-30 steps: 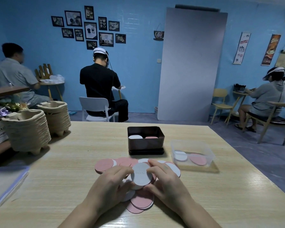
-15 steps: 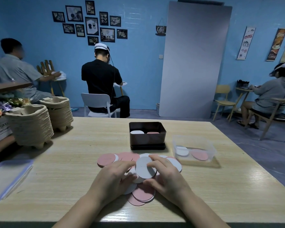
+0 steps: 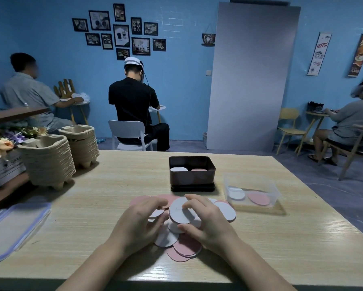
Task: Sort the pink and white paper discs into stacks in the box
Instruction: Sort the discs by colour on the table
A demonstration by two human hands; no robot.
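A loose pile of pink and white paper discs (image 3: 186, 247) lies on the wooden table in front of me. My right hand (image 3: 205, 225) pinches a white disc (image 3: 179, 211) tilted up above the pile, thumb beneath and fingers on top. My left hand (image 3: 138, 223) has its fingers curled at that disc's left edge, over another white disc. Behind the pile stands a dark brown box (image 3: 190, 177), holding a white stack on its left and a pink stack on its right.
A clear plastic container (image 3: 253, 192) with a white and a pink disc sits right of the box. Stacks of pulp trays (image 3: 48, 162) stand at the left, a clear lid (image 3: 12, 227) near the left edge. Several people sit at tables behind.
Both hands have lifted the white disc slightly up and away from the pile. The camera view has shifted a little.
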